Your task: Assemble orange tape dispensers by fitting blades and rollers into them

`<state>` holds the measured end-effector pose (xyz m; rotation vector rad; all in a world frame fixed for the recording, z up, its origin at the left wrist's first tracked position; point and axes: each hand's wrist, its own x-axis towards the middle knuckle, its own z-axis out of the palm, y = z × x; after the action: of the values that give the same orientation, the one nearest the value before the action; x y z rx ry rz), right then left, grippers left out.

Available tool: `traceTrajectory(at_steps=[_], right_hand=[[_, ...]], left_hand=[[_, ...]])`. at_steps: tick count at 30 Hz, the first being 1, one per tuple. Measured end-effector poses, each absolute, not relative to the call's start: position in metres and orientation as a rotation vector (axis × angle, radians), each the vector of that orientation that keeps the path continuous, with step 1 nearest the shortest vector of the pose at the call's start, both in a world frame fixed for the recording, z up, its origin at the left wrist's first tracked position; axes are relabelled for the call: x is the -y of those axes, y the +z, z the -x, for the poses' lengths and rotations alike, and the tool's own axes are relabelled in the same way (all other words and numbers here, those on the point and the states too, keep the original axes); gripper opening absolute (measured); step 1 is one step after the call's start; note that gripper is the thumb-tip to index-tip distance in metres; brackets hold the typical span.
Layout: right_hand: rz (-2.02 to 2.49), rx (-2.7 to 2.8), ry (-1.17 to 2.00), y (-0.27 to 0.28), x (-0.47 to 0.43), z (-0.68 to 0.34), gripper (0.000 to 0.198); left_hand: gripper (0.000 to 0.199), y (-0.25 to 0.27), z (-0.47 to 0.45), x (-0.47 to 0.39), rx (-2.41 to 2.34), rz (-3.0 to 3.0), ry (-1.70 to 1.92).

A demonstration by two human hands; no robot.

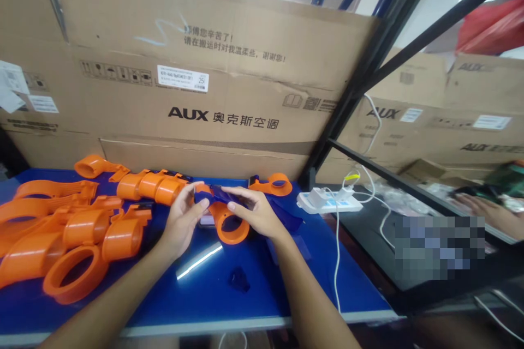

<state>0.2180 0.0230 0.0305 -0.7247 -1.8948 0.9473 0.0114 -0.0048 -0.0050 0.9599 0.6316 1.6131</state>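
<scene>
Both hands hold one orange tape dispenser (pixel 232 229) above the blue tabletop, its round ring hanging toward me. My left hand (pixel 182 221) pinches its left end, thumb on top, where a dark blue strip (pixel 203 195) shows. The fingers of my right hand (pixel 258 211) are closed on the right side of the dispenser's head, near a dark piece. Whether the strip is part of the dispenser I cannot tell. Beneath the hands a pale flat object (pixel 207 221) is mostly covered. A small dark blue part (pixel 239 279) lies on the table nearer to me.
Several orange dispensers (pixel 85 228) crowd the left of the blue table (pixel 196 305); another dispenser (pixel 279 184) lies at the back right. A white power strip (pixel 327 202) with cables sits at the right. Cardboard (pixel 229 87) walls the back. A person's hand (pixel 487 212) shows beyond the black frame.
</scene>
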Motion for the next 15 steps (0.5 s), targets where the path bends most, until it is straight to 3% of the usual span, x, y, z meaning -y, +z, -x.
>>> traceTrajectory(at_steps=[10,15], right_hand=[[0.665,1.939,1.013,0.0293,-0.0185,-0.2165,0.056],[0.721,2.068,0.563,0.0279,-0.0172,-0.2152,0.066]], left_hand=[[0.069,-0.0103,-0.0064,0.0049,-0.587,-1.121,1.645],[0.075,-0.0115,-0.003,0.0044,-0.557,-1.243,1.64]])
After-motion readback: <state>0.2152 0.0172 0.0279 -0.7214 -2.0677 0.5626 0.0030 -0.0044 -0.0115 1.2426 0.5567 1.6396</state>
